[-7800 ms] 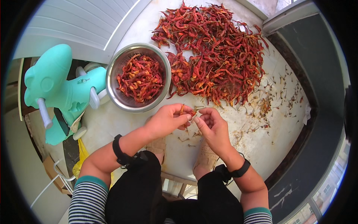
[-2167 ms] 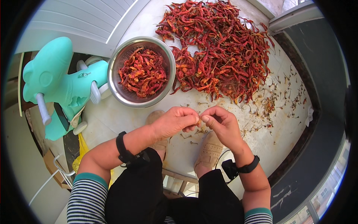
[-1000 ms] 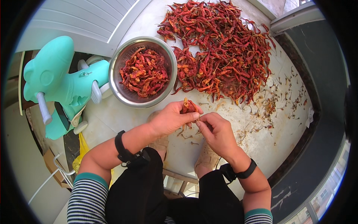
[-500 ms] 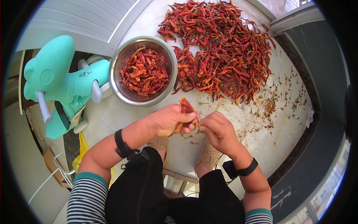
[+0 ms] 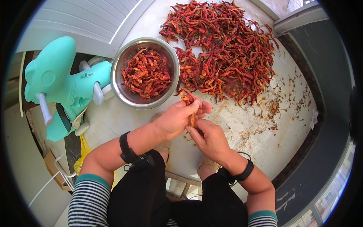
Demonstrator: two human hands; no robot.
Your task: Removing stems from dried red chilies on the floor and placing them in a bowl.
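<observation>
Wrinkled dried chili peppers (image 5: 186,97), orange-red, are gripped in my left hand (image 5: 174,120) between thumb and fingers; how many is hard to tell. The thumb and curled fingers of my right hand (image 5: 210,140) pinch the lower, orange end of one of them. Just beyond my left hand stands a steel colander (image 5: 118,87), with dried chilies (image 5: 145,73) lying inside. A wide heap of dried red chilies (image 5: 227,49), many with stems on, spreads over the floor at the far right of the colander.
Loose stems (image 5: 298,90) and seeds (image 5: 274,109) are scattered on the pale floor at the right, along a dark wall (image 5: 321,140). A turquoise ride-on toy (image 5: 72,85) stands left of the colander, near a yellow bag (image 5: 82,153). My feet are below my hands.
My right hand has moved left and slightly down, against the chili in my left hand. My left hand has turned and shifted up a little, its fingers now more extended.
</observation>
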